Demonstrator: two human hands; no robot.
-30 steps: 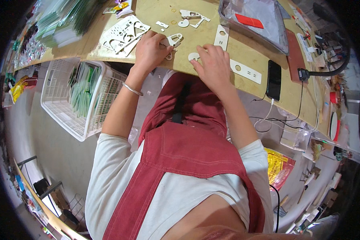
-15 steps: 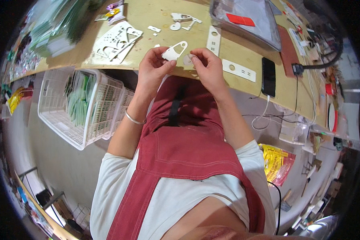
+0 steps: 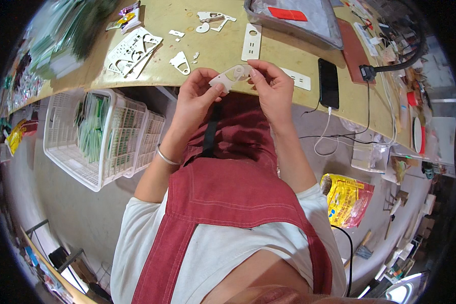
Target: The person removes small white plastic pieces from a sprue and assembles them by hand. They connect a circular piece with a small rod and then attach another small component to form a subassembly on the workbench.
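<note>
This looks like a small workshop, set up for handwork. A long yellowish worktable (image 3: 218, 50) with a stained, worn top carries white sheets (image 3: 131, 53) with shapes cut through them, small loose pieces (image 3: 180, 63) and a grey tray (image 3: 334, 42). A tall pile of clear plastic packets (image 3: 68, 40) crowds its left end; cables (image 3: 357, 137) and clutter run along the right. Below, a white plastic basket (image 3: 124, 137) full of green-tinted packets (image 3: 93, 126) stands over a plain grey floor (image 3: 86, 218).

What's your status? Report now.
Left grip, right grip both pinching white cut-out piece. Piece at table's near edge. Loose white cut-out beyond left grip.
</note>
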